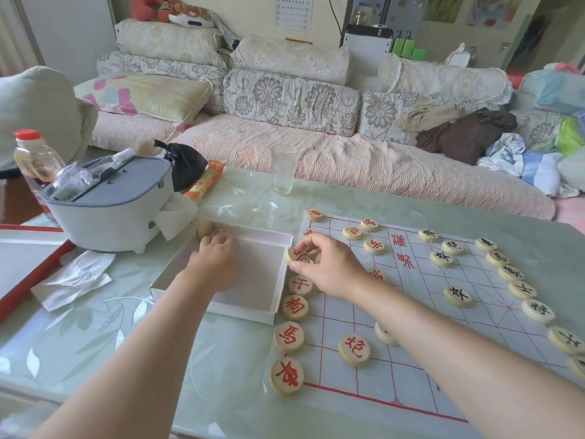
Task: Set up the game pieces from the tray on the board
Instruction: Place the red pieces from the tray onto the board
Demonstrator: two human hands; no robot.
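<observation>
A red-marked wooden xiangqi disc sits pinched on edge between thumb and fingers of the right hand, at the board's left margin, just at 3 o'clock of the white tray. At the tray's 11 o'clock corner the left hand curls its fingertips onto two more discs. Red pieces line the board's left edge, black-marked ones its right.
</observation>
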